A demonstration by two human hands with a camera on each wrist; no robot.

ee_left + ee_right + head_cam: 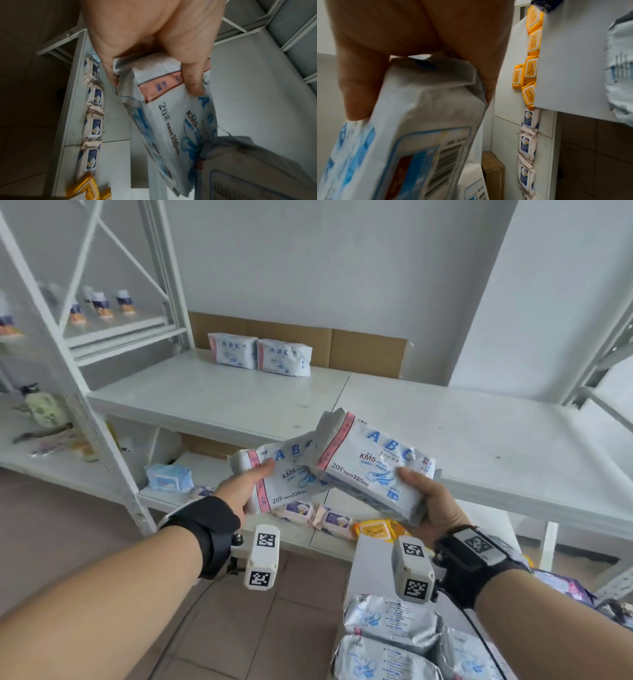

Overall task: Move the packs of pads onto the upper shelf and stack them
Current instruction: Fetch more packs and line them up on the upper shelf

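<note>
My left hand (246,484) grips one white and blue ABC pack of pads (284,474) by its pink-striped end, thumb on top; the left wrist view shows the same pack (171,121) pinched under the thumb. My right hand (428,501) grips a second pack (370,463) from below, seen close in the right wrist view (419,121). Both packs hang in the air in front of the upper shelf (445,433), their ends overlapping. Two more packs (233,350) (284,357) stand side by side at the back of that shelf. Several packs (394,638) lie in a white box at bottom right.
A lower shelf (329,542) carries small wipe packs, beige (335,520) and yellow (376,530), and a blue pack (168,477). Cardboard (366,350) leans on the back wall. A white rack (85,344) with bottles stands at left. Tiled floor lies below.
</note>
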